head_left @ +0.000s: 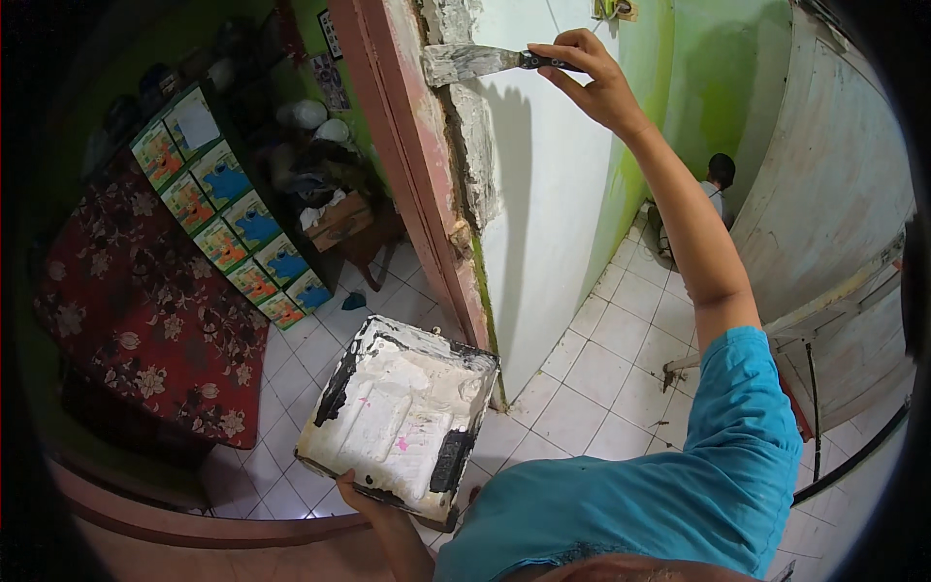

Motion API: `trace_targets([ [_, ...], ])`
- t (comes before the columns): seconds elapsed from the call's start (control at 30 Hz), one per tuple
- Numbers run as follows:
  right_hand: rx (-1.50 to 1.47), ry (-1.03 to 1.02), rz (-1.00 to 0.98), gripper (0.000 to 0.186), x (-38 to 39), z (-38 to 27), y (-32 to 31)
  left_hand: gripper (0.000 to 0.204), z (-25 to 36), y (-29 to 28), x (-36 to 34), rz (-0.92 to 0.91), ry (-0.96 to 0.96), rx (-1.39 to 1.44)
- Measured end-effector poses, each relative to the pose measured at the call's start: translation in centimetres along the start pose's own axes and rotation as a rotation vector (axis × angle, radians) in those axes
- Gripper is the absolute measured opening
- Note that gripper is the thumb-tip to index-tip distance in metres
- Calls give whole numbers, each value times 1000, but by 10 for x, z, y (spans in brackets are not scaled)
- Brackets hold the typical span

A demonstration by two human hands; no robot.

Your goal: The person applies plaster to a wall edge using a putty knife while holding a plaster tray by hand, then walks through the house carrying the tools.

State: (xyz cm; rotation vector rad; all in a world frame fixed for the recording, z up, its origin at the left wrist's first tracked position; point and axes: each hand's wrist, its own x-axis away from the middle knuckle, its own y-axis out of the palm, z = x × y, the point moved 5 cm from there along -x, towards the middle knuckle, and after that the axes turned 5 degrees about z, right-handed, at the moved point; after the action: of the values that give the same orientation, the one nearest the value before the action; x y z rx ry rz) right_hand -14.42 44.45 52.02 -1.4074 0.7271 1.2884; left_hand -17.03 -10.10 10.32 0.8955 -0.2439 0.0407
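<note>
My right hand (596, 85) is raised high at the wall, its fingers closed on the dark handle of a putty knife (475, 63). White filler coats the blade, which lies across the rough wall edge beside the pink door frame (412, 145). Grey-white filler (475, 145) covers part of that edge, with a dark gap running down along the frame. Low in front of me, my left hand (367, 497) grips the near edge of a paint tray (393, 378). The tray is smeared white, with black patches and a little pink; the fingers under it are hidden.
On the left stand a drawer cabinet (223, 184) with colourful fronts and a bed with a red floral cover (145, 310). White floor tiles (582, 369) run along the wall. Another person (718, 184) is low down at the back right, near a pale wooden panel (824, 165).
</note>
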Motion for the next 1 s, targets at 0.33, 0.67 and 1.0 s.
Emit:
trace_targets([
  [0.33, 43, -12, 12, 36, -1, 11, -15, 80, -10, 2, -6, 34, 38, -15],
  [0.67, -162, 174, -161, 26, 12, -18, -45, 81, -8, -10, -16, 11, 27, -14],
  [1.0, -417, 526, -390, 36, -5, 17, -3, 80, -1, 2, -4, 29, 39, -7],
])
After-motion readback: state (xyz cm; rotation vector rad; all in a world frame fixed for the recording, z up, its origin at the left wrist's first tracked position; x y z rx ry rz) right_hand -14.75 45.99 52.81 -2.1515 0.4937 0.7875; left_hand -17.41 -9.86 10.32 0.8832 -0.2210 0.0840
